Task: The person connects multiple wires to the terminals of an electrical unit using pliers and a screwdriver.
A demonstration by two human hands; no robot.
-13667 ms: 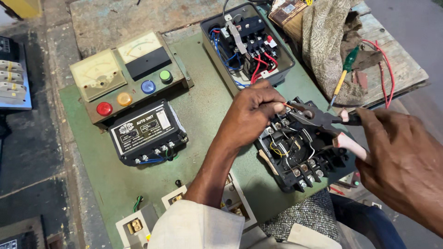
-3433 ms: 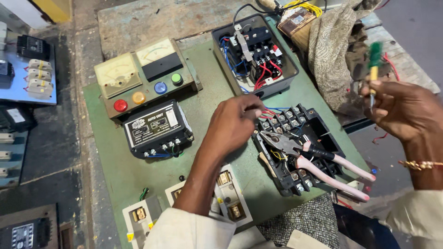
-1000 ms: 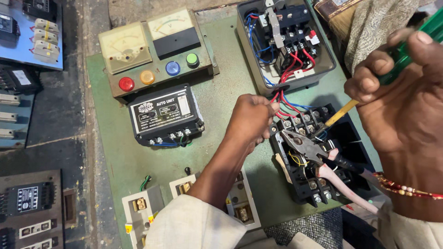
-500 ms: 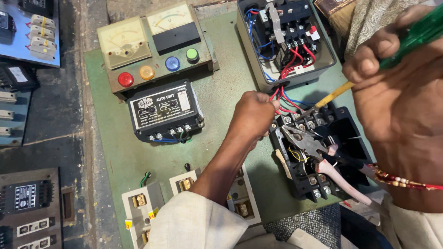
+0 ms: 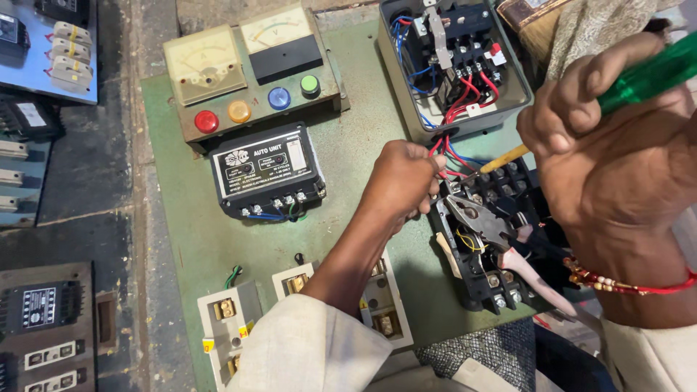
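Two hands work at the black starter (image 5: 501, 239) on the right of the green surface (image 5: 189, 239). Left hand (image 5: 406, 181) pinches red wires (image 5: 439, 149) aside, baring the terminals; right hand (image 5: 617, 160) grips a green screwdriver (image 5: 646, 76), tip angled down to them. Pliers (image 5: 494, 232) rest across the starter. Room is tight; the grey box (image 5: 454, 65) sits just beyond.

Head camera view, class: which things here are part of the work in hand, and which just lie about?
In use:
left hand pinching red wires
right hand holding green-handled screwdriver
black terminal unit

Lying about:
pliers, resting on that unit
meter panel
black box
fuse holders
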